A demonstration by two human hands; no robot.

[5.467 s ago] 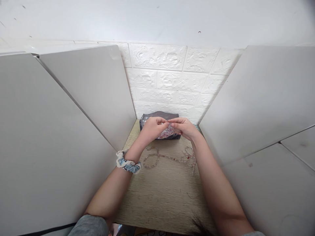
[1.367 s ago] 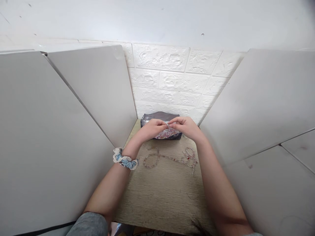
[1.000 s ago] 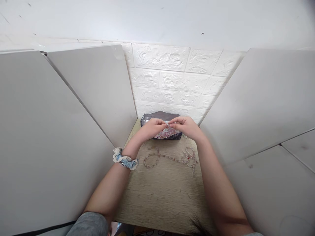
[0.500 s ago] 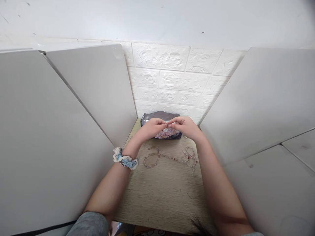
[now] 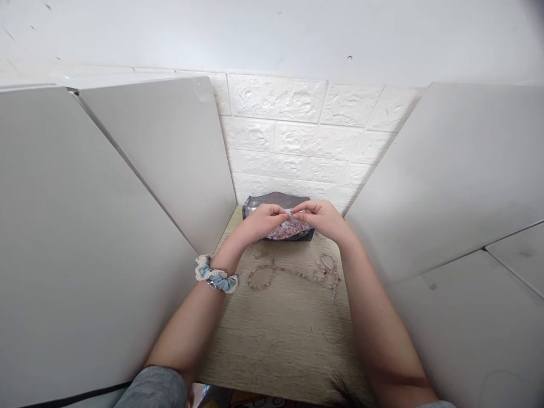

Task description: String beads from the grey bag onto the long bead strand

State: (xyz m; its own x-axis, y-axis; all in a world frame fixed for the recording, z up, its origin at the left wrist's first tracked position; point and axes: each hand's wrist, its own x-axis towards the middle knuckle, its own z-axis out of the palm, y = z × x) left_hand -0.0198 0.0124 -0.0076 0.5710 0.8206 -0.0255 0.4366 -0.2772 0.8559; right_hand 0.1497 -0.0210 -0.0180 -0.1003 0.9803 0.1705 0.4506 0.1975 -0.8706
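Note:
In the head view, my left hand (image 5: 265, 219) and my right hand (image 5: 322, 220) meet fingertip to fingertip above a dark grey pouch (image 5: 277, 199). Both are pinched, thumb against forefinger; whatever sits between the fingertips is too small to make out. Pink and clear beads (image 5: 285, 229) fill the pouch's opening just below the fingers. In front of it, a thin strand of pale beads (image 5: 297, 273) lies looped at both ends on the wooden tabletop (image 5: 284, 334). A blue and white scrunchie (image 5: 216, 277) circles my left wrist.
Pale panels stand at the left (image 5: 161, 153) and right (image 5: 459, 181) of the tabletop. A white brick-patterned wall (image 5: 293, 144) closes off the back, right behind the pouch. Some thin dark thread (image 5: 329, 340) lies near the front.
My right fingertips have drawn slightly apart from my left ones, opening a small gap between them. The pouch and the bead strand stay in place.

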